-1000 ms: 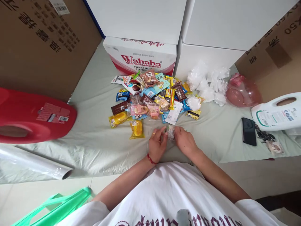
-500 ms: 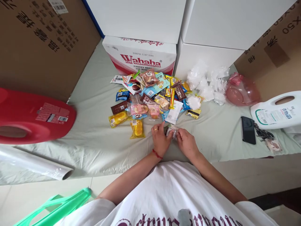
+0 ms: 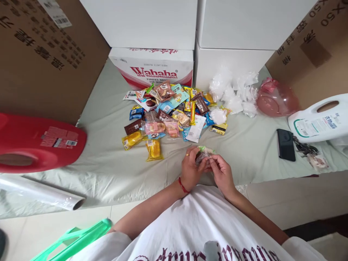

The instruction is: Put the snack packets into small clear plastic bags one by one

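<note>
Close to my body, my left hand (image 3: 191, 167) and my right hand (image 3: 221, 172) both grip a small snack packet (image 3: 203, 154) in a clear wrapper with green and yellowish edging. Fingers of both hands meet at its near side and cover part of it; what is inside cannot be made out. Beyond them lies a heap of wrapped snacks (image 3: 171, 116) on the pale green cloth (image 3: 130, 177). A white sachet (image 3: 196, 128) and a yellow-wrapped snack (image 3: 154, 149) are the pieces nearest my hands.
Behind the heap stands a Wahaha carton (image 3: 154, 69). Crumpled clear plastic (image 3: 235, 92), a pink balloon-like bag (image 3: 277, 99), a white detergent bottle (image 3: 318, 119) and a phone (image 3: 286, 145) lie right. Leftward are a red jug (image 3: 62, 141) and a plastic roll (image 3: 40, 192).
The packet has turned and been drawn nearer my body, showing more of its green edge. My hands have come closer together. The camera view has shifted slightly.
</note>
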{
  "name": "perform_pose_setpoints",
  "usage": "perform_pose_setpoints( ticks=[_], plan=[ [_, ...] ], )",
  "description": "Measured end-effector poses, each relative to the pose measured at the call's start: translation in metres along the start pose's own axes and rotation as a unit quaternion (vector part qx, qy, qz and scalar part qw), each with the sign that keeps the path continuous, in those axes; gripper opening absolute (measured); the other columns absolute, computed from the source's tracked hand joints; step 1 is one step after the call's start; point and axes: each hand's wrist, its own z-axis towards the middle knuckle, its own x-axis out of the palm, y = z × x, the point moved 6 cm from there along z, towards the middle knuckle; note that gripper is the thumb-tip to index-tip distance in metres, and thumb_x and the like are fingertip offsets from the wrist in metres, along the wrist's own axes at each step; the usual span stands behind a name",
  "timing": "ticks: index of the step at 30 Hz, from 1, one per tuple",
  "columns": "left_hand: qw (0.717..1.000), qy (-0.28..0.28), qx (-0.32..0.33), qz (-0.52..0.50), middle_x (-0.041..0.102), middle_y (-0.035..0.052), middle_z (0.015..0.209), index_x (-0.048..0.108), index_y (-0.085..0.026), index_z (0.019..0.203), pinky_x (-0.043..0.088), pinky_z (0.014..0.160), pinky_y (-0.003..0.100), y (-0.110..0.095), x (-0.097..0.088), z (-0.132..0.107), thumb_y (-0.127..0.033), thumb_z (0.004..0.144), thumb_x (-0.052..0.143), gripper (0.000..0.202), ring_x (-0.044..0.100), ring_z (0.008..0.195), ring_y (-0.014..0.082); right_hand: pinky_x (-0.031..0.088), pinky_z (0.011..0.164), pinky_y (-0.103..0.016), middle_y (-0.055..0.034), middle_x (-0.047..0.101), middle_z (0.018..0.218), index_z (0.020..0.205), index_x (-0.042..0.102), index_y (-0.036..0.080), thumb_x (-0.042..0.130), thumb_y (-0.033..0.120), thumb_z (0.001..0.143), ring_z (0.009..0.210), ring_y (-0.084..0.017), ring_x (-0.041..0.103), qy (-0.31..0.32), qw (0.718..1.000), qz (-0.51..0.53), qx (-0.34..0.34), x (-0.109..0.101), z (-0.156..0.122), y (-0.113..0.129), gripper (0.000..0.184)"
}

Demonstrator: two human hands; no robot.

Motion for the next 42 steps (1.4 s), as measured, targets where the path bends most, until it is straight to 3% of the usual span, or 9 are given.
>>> perform_pose_setpoints(
  ticks=[4,8,16,22,27,30,35,39,42],
  plan=[
    [0.979,0.02,0.191,0.075,0.065,0.0127,0.124,0.059,-0.022,0.114,0.051,0.095,0.044,-0.024,0.012,-0.002,-0.016,0.091,0.059,0.023,0.062,0.117,0.0252,0.055,0.075,-0.031,-0.0023,0.072,0.092,0.094,0.072,0.023,0.071,0.058,0.086,0.081,-0.018,0.065,-0.016,0.961,0.259,0.092,-0.008,-0.005,-0.013,0.036],
    [0.943,0.133,0.3,0.06,0.065,0.0144,0.125,0.061,-0.021,0.108,0.044,0.108,0.054,-0.035,0.032,-0.012,-0.009,0.082,0.056,0.029,0.056,0.129,0.0295,0.054,0.068,-0.026,-0.0003,0.072,0.088,0.094,0.073,0.022,0.081,0.048,0.08,0.075,-0.015,0.062,-0.038,0.913,0.365,0.177,-0.014,-0.008,-0.028,0.031],
    [0.927,0.326,0.133,-0.125,0.059,0.0177,0.133,0.044,-0.022,0.13,0.045,0.112,0.057,-0.026,0.047,-0.015,-0.017,0.065,0.051,0.066,0.05,0.138,0.0311,0.061,0.083,-0.037,-0.0036,0.076,0.1,0.099,0.073,0.021,0.087,0.039,0.073,0.092,-0.022,0.071,-0.039,0.912,0.353,0.204,-0.032,-0.011,-0.04,0.035],
    [0.969,0.222,0.042,-0.098,0.055,0.0169,0.136,0.044,-0.023,0.134,0.052,0.105,0.052,-0.004,0.006,0.003,-0.018,0.082,0.053,0.053,0.055,0.13,0.0298,0.062,0.092,-0.045,-0.0046,0.076,0.106,0.096,0.066,0.021,0.089,0.029,0.07,0.098,-0.022,0.074,-0.165,0.934,0.311,0.059,-0.114,0.039,-0.011,0.036],
    [0.992,0.104,-0.066,0.021,0.057,0.0106,0.122,0.053,-0.022,0.125,0.06,0.091,0.043,0.056,-0.062,-0.016,-0.025,0.089,0.054,0.036,0.063,0.11,0.0243,0.065,0.083,-0.046,-0.0007,0.073,0.095,0.091,0.057,0.02,0.073,0.016,0.081,0.088,-0.018,0.074,-0.41,0.876,0.255,-0.004,-0.229,0.11,0.012,0.019],
    [0.983,0.081,-0.092,0.14,0.063,0.0088,0.113,0.058,-0.021,0.116,0.06,0.084,0.042,0.087,-0.101,-0.045,-0.033,0.089,0.055,0.029,0.067,0.094,0.0235,0.065,0.079,-0.041,0.0012,0.069,0.095,0.095,0.055,0.021,0.062,0.012,0.087,0.083,-0.014,0.072,-0.485,0.844,0.228,0.011,-0.27,0.154,0.026,0.014],
    [0.962,0.092,-0.072,0.246,0.068,0.011,0.12,0.065,-0.024,0.105,0.058,0.092,0.05,0.099,-0.13,-0.089,-0.038,0.09,0.05,0.025,0.067,0.11,0.0312,0.065,0.075,-0.039,-0.0006,0.067,0.101,0.102,0.053,0.023,0.056,0.012,0.087,0.082,-0.013,0.07,-0.507,0.837,0.205,-0.003,-0.29,0.198,0.043,0.019],
    [0.961,0.067,-0.082,0.257,0.069,0.0092,0.129,0.07,-0.027,0.106,0.06,0.088,0.053,0.099,-0.127,-0.108,-0.035,0.087,0.052,0.027,0.07,0.108,0.0332,0.065,0.076,-0.038,-0.0029,0.066,0.114,0.107,0.052,0.026,0.058,0.018,0.086,0.091,-0.015,0.07,-0.517,0.836,0.17,-0.068,-0.288,0.175,0.047,0.023],
    [0.961,0.008,-0.086,0.264,0.069,-0.0044,0.131,0.067,-0.045,0.126,0.061,0.085,0.059,0.101,-0.124,-0.113,-0.034,0.082,0.053,0.048,0.072,0.1,0.033,0.062,0.082,-0.03,0.0003,0.064,0.123,0.113,0.054,0.028,0.062,0.021,0.084,0.102,-0.012,0.068,-0.52,0.832,0.12,-0.149,-0.297,0.154,0.063,0.03]
  ],
)
